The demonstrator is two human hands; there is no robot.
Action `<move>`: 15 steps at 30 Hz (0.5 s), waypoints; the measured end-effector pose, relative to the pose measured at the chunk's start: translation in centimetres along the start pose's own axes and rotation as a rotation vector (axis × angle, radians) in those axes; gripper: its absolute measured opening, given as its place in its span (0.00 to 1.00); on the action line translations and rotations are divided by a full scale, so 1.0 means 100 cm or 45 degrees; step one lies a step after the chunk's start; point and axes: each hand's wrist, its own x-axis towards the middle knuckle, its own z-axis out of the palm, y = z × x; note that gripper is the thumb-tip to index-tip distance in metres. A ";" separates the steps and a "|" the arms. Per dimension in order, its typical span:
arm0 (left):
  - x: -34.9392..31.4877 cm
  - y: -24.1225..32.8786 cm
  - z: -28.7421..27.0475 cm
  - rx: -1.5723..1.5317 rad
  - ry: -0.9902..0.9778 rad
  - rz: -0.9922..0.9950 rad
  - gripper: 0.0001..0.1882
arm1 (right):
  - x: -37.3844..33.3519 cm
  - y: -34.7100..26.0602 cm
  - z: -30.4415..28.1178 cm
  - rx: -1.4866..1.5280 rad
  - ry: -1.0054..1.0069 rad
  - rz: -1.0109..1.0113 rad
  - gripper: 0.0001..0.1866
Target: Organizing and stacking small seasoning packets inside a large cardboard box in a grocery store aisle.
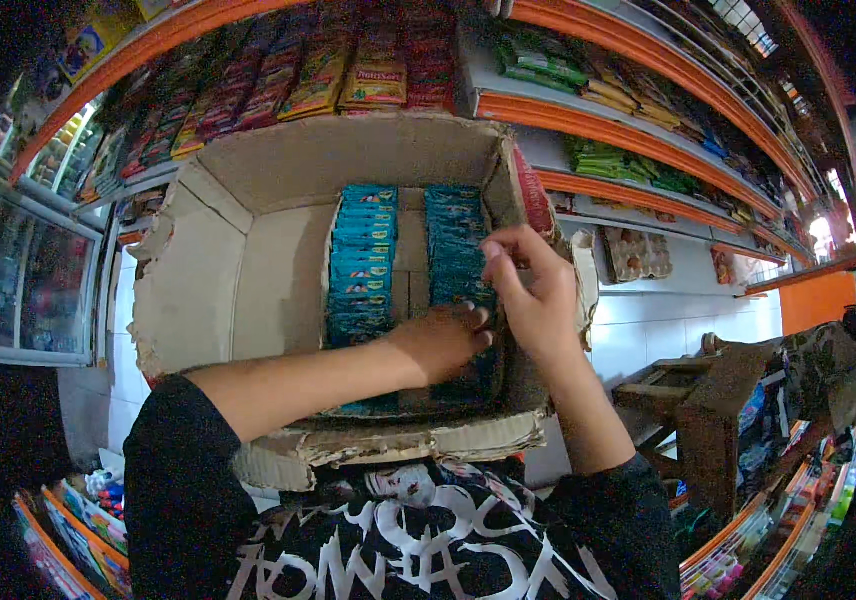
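A torn-edged cardboard box [193, 290] stands open in front of me. Inside it, a smaller carton holds two upright rows of teal sachets, a left row [361, 265] and a right row [453, 215]. My left hand [443, 345] reaches across the left row with fingers curled down against the near part of the right row; what they grip is hidden. Above the right row, by the box's right wall, my right hand [538, 290] is closed in a pinch, thumb against index finger. Anything between those fingertips is too small to make out.
Orange-edged shelves [628, 125] with packets run behind and to the right. Colourful hanging packets [373, 75] line the back. An egg tray [638, 253] sits on a right shelf. A wooden stand [698, 420] is at right, a glass-door cabinet [28, 270] at left.
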 end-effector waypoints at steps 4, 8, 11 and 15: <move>-0.002 -0.002 -0.015 0.058 0.201 -0.063 0.21 | 0.001 0.005 -0.002 0.132 0.021 0.138 0.05; 0.014 -0.064 0.006 -0.267 0.841 -0.491 0.28 | 0.001 0.001 -0.001 -0.029 -0.001 0.163 0.03; 0.035 -0.107 0.001 -1.190 0.838 -0.877 0.39 | -0.014 0.027 0.008 -0.528 -0.416 -0.120 0.11; 0.067 -0.124 0.003 -1.648 0.865 -0.842 0.43 | -0.032 0.022 0.009 -0.864 -1.083 -0.160 0.29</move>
